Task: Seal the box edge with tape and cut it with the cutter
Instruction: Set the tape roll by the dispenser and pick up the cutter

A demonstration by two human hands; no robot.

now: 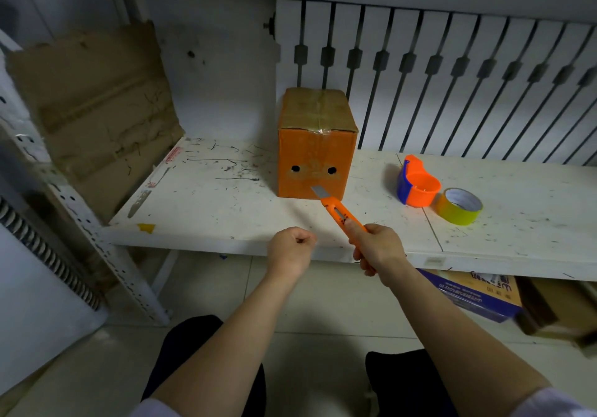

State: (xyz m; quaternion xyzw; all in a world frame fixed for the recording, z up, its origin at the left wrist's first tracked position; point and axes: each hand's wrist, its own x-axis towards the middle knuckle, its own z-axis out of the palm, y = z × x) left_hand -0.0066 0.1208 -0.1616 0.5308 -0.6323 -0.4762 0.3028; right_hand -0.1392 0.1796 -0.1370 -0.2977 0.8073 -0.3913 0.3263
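Head view shows the right hand (376,248) wrapped tight around the orange cutter (339,211), thumb on the slider, its blade out and pointing to the orange box (316,148). The left hand (290,248) is closed to an empty fist near the shelf (210,209) front edge. The box stands upright at the back of the shelf, its top flaps already taped. It looks light and stiff but easy to dent, so I think it is better to hold it at the side walls. The tape roll (460,206) and the dispenser (416,185) lie to the right, well apart from the box. Left of the box there is open room; behind it the radiator (452,77) is near.
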